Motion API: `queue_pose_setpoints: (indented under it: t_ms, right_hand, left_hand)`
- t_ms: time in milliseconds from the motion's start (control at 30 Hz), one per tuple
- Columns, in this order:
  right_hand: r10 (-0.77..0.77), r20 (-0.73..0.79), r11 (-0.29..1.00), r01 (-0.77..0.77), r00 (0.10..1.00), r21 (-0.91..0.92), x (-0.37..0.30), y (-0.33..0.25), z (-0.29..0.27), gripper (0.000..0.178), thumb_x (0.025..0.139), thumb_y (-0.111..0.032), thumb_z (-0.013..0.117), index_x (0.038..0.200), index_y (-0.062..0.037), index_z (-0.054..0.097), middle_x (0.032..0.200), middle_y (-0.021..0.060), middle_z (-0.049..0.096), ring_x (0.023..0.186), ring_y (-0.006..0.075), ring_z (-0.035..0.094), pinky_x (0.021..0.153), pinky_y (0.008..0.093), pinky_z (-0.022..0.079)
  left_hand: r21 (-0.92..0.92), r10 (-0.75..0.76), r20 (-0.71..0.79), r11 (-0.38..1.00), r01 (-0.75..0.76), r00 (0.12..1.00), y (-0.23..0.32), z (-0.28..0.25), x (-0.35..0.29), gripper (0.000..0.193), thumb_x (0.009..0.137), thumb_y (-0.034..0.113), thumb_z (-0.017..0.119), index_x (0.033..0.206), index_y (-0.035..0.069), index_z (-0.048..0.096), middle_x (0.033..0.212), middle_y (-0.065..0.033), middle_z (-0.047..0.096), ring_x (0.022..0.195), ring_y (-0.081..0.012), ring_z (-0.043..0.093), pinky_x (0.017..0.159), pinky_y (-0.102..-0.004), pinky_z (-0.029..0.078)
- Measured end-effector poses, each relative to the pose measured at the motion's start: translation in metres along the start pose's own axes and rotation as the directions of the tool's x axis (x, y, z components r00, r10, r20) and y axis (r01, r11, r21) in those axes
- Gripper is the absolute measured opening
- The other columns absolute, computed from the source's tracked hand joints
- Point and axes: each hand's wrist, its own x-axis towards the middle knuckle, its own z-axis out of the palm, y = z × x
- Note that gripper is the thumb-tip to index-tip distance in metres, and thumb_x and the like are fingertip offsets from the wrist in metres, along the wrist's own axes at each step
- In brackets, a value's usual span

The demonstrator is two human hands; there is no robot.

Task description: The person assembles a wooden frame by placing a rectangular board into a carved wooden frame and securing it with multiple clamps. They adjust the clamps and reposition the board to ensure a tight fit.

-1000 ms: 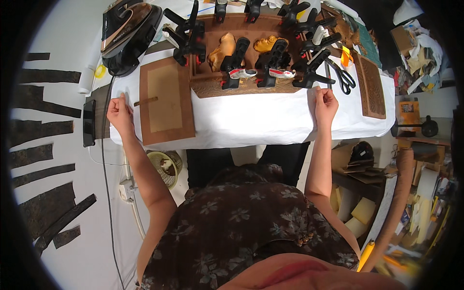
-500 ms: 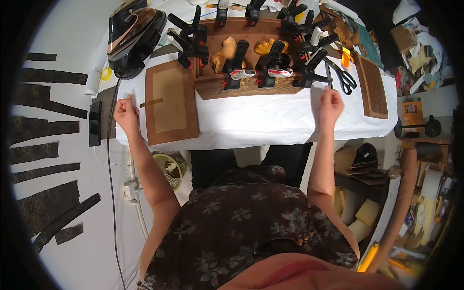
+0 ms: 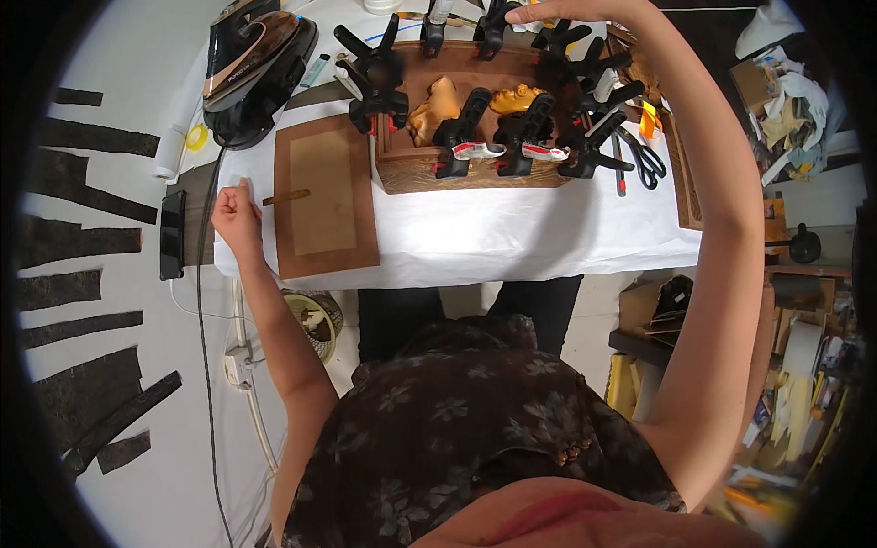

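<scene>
My left hand (image 3: 237, 219) is loosely closed at the table's left edge, beside a flat brown panel (image 3: 363, 210) with a tan inset and a small strip on it. What its fingers hold, if anything, cannot be made out. My right hand (image 3: 559, 11) reaches over to the far side, its fingertip against the handle of a black spring clamp (image 3: 493, 35); its other fingers are hidden. Several such clamps, among them a near one (image 3: 464, 137), grip the rim of a brown wooden tray-like frame (image 3: 402, 175). Inside it lie two glossy golden-brown carved pieces (image 3: 437, 105) (image 3: 519, 98).
A black and bronze iron (image 3: 260, 82) stands at the far left, its cord hanging off the table. Scissors (image 3: 647, 163) and a thin tool (image 3: 620, 173) lie right of the frame. My right forearm partly covers a wooden board (image 3: 687, 187). Dark strips (image 3: 96, 137) lie on the left.
My right hand has left the thin tool near the scissors and moved up and across to the far clamps. The left hand has stayed in place.
</scene>
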Motion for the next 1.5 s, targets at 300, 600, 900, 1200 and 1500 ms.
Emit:
queue_pose_setpoints:
  t_ms: [300,600,900,1200,1500]
  right_hand:
    - [0.122,0.177,0.933,-0.174,0.976,0.315,0.026,0.001,0.024,0.056,0.071,-0.034,0.088,0.106,0.0010,0.064,0.087,0.0105,0.071,0.080,0.0180,0.068,0.073,0.0311,0.054]
    - [0.051,0.159,0.967,-0.088,0.986,0.239,0.044,-0.002,0.029,0.059,0.069,-0.033,0.090,0.109,-0.0010,0.062,0.088,0.0100,0.070,0.082,0.0196,0.066,0.075,0.0325,0.053]
    - [-0.113,0.083,0.978,0.096,0.990,0.187,0.059,-0.039,0.027,0.082,0.070,-0.051,0.084,0.127,0.0016,0.058,0.105,0.0197,0.070,0.098,0.0297,0.067,0.088,0.0382,0.052]
    - [-0.132,-0.017,0.979,0.133,0.991,0.153,0.089,-0.038,0.042,0.066,0.063,-0.045,0.087,0.103,0.0043,0.069,0.093,0.0190,0.072,0.088,0.0304,0.069,0.081,0.0381,0.054]
    - [-0.198,-0.009,0.977,0.198,0.980,0.073,0.109,-0.053,0.044,0.065,0.060,-0.047,0.087,0.096,0.0038,0.070,0.091,0.0199,0.072,0.086,0.0322,0.070,0.079,0.0389,0.055]
  left_hand:
    - [0.048,-0.006,-0.031,0.999,0.008,0.999,-0.001,-0.005,-0.003,0.032,0.094,0.013,0.067,0.069,0.012,0.048,0.051,0.0073,0.045,0.043,0.0001,0.035,0.040,-0.0190,0.024]
    - [0.035,-0.045,-0.036,0.998,0.046,0.998,0.004,-0.006,-0.004,0.034,0.094,0.013,0.067,0.068,0.011,0.046,0.053,0.0084,0.042,0.045,0.0004,0.034,0.042,-0.0190,0.024]
    - [0.061,-0.030,-0.045,0.998,0.033,0.999,0.000,-0.010,-0.002,0.034,0.094,0.012,0.068,0.068,0.011,0.046,0.054,0.0091,0.041,0.046,0.0006,0.033,0.043,-0.0189,0.025]
    - [0.042,-0.061,-0.051,0.997,0.063,0.997,0.007,-0.005,-0.006,0.035,0.094,0.012,0.068,0.067,0.011,0.046,0.053,0.0086,0.041,0.045,-0.0001,0.034,0.042,-0.0190,0.025]
    - [0.016,-0.020,-0.036,1.000,0.020,0.999,0.000,-0.011,-0.003,0.035,0.094,0.013,0.068,0.067,0.012,0.046,0.052,0.0080,0.042,0.045,-0.0003,0.035,0.042,-0.0195,0.025]
